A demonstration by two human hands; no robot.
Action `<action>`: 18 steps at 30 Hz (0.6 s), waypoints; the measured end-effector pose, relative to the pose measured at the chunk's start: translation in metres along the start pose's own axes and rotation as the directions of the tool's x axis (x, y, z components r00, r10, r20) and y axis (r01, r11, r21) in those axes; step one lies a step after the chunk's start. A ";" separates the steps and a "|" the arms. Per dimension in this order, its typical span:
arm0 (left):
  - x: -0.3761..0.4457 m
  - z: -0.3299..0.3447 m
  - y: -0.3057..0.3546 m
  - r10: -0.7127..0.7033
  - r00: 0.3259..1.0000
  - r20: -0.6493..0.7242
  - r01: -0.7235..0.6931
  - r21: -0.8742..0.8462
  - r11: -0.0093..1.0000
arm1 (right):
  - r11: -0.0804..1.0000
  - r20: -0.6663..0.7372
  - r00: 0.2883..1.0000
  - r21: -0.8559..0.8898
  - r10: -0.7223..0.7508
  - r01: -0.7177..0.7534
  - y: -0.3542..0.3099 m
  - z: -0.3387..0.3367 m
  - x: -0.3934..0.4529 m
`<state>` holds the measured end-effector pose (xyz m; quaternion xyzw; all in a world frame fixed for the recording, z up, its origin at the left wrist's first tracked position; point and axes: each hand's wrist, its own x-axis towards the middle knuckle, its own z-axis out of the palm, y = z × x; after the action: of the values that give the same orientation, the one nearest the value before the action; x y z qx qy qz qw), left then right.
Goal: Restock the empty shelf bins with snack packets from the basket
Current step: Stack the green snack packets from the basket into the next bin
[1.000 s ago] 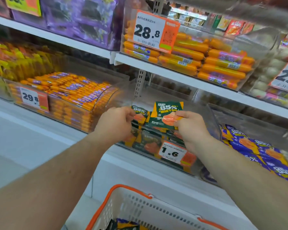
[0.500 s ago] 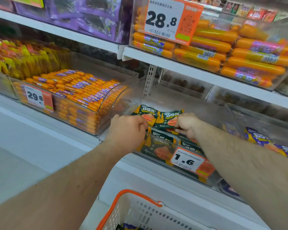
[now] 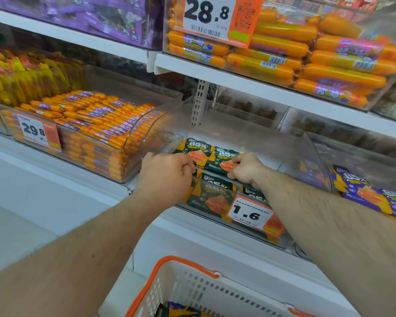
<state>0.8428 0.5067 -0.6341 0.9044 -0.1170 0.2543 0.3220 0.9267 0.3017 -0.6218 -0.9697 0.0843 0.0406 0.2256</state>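
Single view only, from a head-worn wide-angle camera; no second view shares the scene. It looks forward and slightly down from standing height at the shelving, close in. The clear bin (image 3: pixel 249 143) with the "1.6" price tag (image 3: pixel 249 215) sits at frame centre, near the lens. Both forearms enter from the lower corners. The upper shelf (image 3: pixel 261 88) crosses the top on a slant, lines bowed by the lens. The basket (image 3: pixel 192 287) rim occupies the bottom edge, directly below the camera.
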 end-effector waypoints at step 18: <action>-0.033 0.000 0.031 0.377 0.879 0.291 -0.365 -0.097 0.926 | 0.833 -0.597 0.584 -0.332 -0.549 0.444 -0.025 -0.022 -0.086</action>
<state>0.8040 0.4846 -0.6359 0.8870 -0.3412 0.1664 0.2629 0.8477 0.3266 -0.5814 -0.9149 -0.1185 -0.3699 0.1100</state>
